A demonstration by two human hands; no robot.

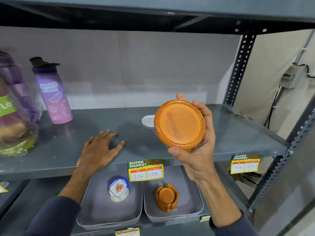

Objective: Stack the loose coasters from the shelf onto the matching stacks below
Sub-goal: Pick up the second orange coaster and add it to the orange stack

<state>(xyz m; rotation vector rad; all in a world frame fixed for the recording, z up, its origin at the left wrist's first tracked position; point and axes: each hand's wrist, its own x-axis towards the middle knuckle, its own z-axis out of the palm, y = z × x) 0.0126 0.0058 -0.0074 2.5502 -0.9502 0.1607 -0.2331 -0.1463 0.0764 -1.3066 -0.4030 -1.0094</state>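
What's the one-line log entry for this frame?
right hand: holds round orange textured coaster, raised | left hand: flat on grey metal shelf, empty | target: orange coaster stack, right grey tray

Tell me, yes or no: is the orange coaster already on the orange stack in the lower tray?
No: the right hand holds the orange coaster up in front of the shelf, well above the orange stack in its tray.
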